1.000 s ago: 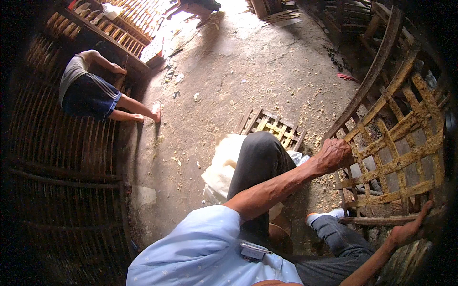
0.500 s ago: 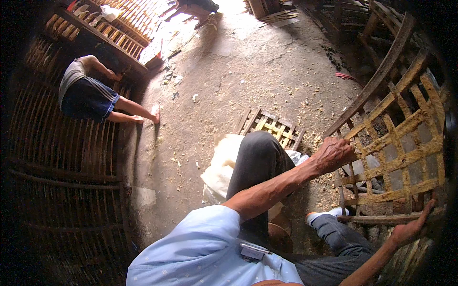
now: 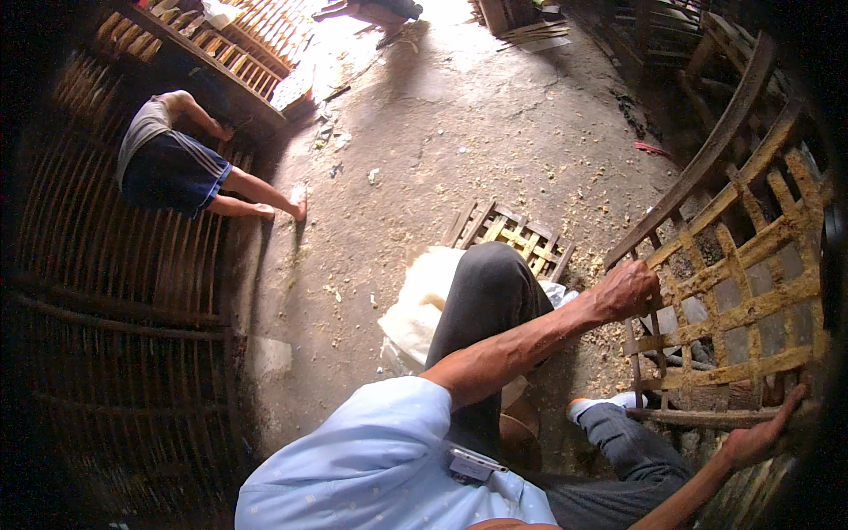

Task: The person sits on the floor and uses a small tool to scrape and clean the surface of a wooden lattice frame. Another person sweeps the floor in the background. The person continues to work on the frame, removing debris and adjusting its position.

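A wooden lattice panel (image 3: 749,274), its woven slats crusted with yellow residue, stands tilted at my right side. My left hand (image 3: 625,290) is closed in a fist at the panel's left edge; whatever it grips is hidden by the fingers. At the panel's lower right corner, my right hand (image 3: 761,435) holds the bottom bar, one finger stretched along the edge. The rest of that hand's fingers are mostly out of sight. Between my arms are my bent knee and my other leg in dark trousers.
A smaller slatted panel (image 3: 519,237) lies on the floor beyond my knee, beside a whitish sack (image 3: 415,296). Yellowish crumbs litter the concrete floor (image 3: 397,132). Slatted walls (image 3: 115,353) rise on the left, where a bent person (image 3: 172,163) stands. Another person (image 3: 375,12) is at the far end.
The whole view has shifted slightly. My left fist sits a little lower against the panel's edge. My right hand keeps its place on the bottom bar.
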Tool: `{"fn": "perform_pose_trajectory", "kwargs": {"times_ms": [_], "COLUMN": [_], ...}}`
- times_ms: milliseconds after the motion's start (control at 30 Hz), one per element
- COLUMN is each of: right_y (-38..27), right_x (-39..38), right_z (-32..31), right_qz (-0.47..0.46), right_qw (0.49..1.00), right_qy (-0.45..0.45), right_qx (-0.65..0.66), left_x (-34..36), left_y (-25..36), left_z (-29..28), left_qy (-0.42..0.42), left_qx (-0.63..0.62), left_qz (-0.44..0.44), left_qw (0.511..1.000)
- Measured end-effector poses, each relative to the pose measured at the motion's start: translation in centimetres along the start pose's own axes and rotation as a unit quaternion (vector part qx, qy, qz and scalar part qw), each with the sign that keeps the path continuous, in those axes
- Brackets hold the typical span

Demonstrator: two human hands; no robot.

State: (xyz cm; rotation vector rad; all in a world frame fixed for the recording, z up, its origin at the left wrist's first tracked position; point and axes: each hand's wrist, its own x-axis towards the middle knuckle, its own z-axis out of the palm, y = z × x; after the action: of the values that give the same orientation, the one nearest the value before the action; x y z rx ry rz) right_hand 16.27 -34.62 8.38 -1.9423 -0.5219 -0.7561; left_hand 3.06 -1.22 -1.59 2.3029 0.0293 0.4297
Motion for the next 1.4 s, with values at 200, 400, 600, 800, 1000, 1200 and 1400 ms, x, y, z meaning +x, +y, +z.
{"fn": "perform_pose_trajectory", "kwargs": {"times_ms": [200, 400, 600, 800, 1000, 1200, 1400], "right_y": [-0.2, -0.4, 1.5, 0.3, -1.1, -0.4, -0.6], "right_x": [-0.1, 0.3, 0.8, 0.5, 0.8, 0.8, 0.5], "right_z": [0.0, -0.6, -1.0, -0.8, 0.3, 0.3, -0.5], "right_qz": [0.031, 0.014, 0.024, -0.053, 0.099, 0.129, -0.034], "right_qw": [0.999, 0.994, 0.998, 0.995, 0.995, 0.989, 0.998], "right_qy": [-0.006, -0.018, -0.044, -0.061, -0.009, 0.012, -0.034], "right_qx": [-0.018, -0.110, -0.024, -0.052, 0.029, 0.066, -0.030], "left_x": [-0.3, -0.5, -0.5, -0.1, -0.4, -0.7, 0.3], "left_y": [-1.3, -2.6, -2.3, 0.6, -0.7, -0.7, 2.0], "left_z": [1.2, 2.5, 2.0, -0.5, 0.9, 1.2, -1.1], "left_qy": [-0.009, 0.066, -0.023, -0.040, -0.018, 0.012, -0.010], "left_qx": [0.103, 0.128, 0.124, 0.148, 0.180, 0.173, 0.080], "left_qz": [0.072, 0.098, 0.046, 0.035, 0.046, 0.071, 0.003], "left_qw": [0.992, 0.985, 0.991, 0.988, 0.982, 0.982, 0.997]}}
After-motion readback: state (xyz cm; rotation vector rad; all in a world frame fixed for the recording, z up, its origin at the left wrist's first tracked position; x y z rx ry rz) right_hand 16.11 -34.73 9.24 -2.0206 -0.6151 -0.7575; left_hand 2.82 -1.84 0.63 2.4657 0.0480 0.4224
